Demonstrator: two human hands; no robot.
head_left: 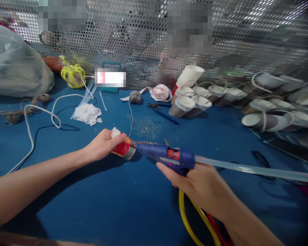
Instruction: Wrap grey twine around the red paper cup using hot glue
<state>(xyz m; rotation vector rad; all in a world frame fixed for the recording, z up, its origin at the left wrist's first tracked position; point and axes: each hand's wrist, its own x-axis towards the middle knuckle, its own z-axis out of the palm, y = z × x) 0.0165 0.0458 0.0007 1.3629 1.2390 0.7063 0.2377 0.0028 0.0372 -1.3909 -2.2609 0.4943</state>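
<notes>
My left hand [104,143] is closed around a red paper cup [121,147], which lies tilted on its side just above the blue table. Grey yarn is at the cup's lower end and runs back to a small grey yarn ball [135,97]. In my right hand [192,179] is a blue hot glue gun [164,155], gripped by its handle. Its nozzle points left and meets the cup's side near the yarn; whether glue is coming out cannot be seen. A long clear glue stick [246,168] sticks out of the gun's back end.
Grey-wrapped cups with handles [184,104] stand at the back right, more cups [269,119] farther right. Pliers [163,112] and a pink ribbon roll [161,92] lie behind my hands. A white cable [55,102] loops at left; a yellow cable [183,213] hangs below the gun. Perforated metal [143,41] borders the back.
</notes>
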